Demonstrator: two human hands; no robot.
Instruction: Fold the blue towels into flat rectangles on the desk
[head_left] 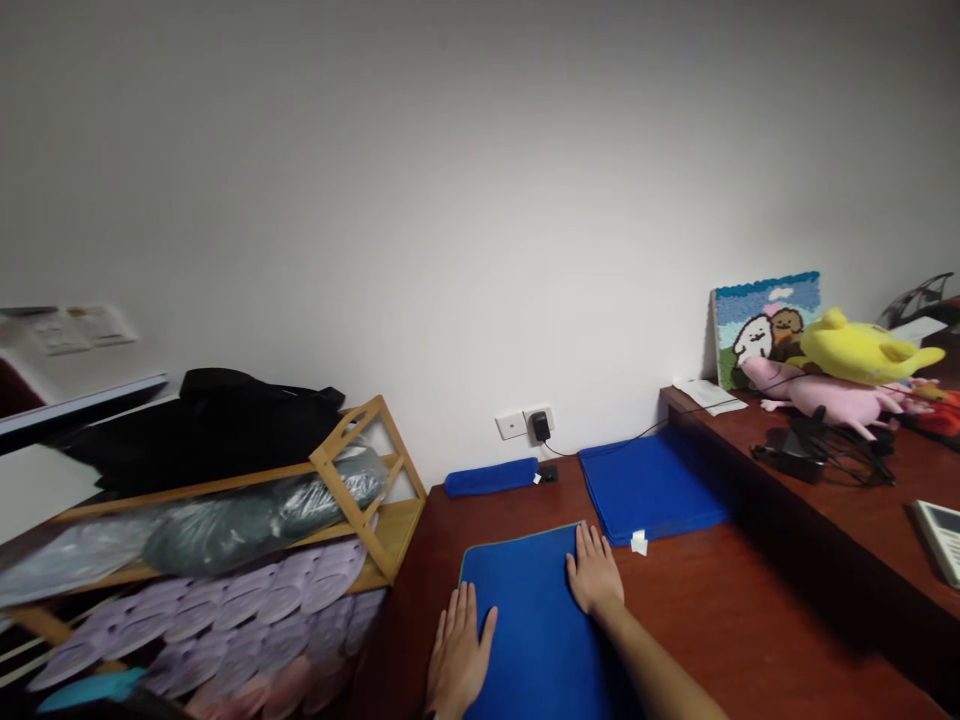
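Note:
A blue cloth [529, 590] with a thin pale edge lies flat on the reddish-brown desk [697, 620]. My left hand [459, 645] rests on its left edge, fingers stretched and thumb apart. Farther forward, my right hand [596, 572] presses on the cloth's far right corner with fingers extended. Just beyond that hand, a folded blue cloth [652, 485] with a white tag [639, 542] lies near the wall. A narrow rolled or folded blue cloth [491, 477] sits at the desk's back edge. The near end of the flat cloth runs out of view.
At left stands a wooden rack [394, 545] with lilac slippers [262, 590], plastic-wrapped items [247, 520] and a black bag [202, 430]. A black plug [540, 426] trails a cable across the back. The raised ledge at right holds plush toys [844, 395] and a black adapter [795, 452].

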